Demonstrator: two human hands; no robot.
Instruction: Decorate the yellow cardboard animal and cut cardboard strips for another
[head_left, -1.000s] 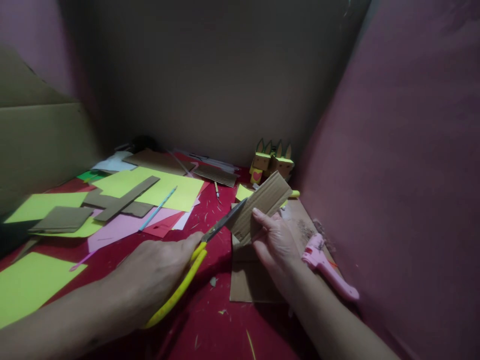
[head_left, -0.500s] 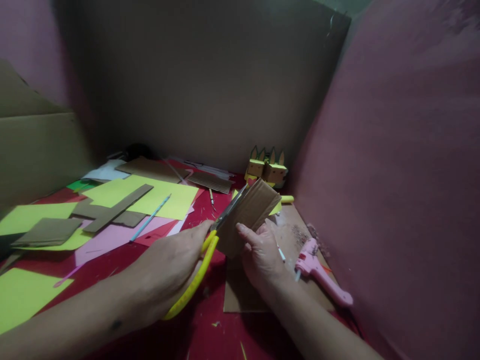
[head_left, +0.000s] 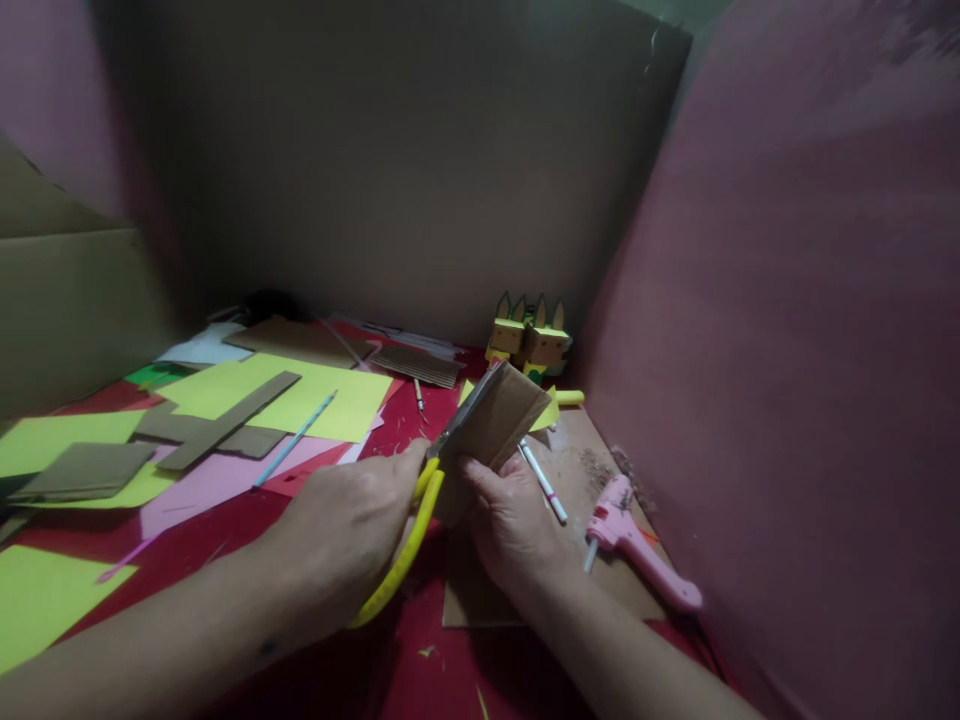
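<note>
The brown cardboard piece (head_left: pixel 504 415) tilts above the red worktop (head_left: pixel 405 665), its left edge along the scissors (head_left: pixel 406 562), its face creased. The right hand (head_left: pixel 514 520) pinches it; the left hand (head_left: pixel 352 530) grips the yellow handles. A white marker (head_left: pixel 544 482) and pink glue gun (head_left: pixel 641 548) crowd the right, near the wall (head_left: pixel 795 340).

The bare left forearm (head_left: pixel 172 625) slants up and inward from the lower left corner, with a small dark spot near the wrist. The bare left hand (head_left: pixel 356 525) is closed in a grip, its back upward and most fingers hidden. The bare right forearm (head_left: pixel 622 645) rises from the lower right; the bare right hand (head_left: pixel 517 525) pinches, thumb on top, near the left but apart.
</note>
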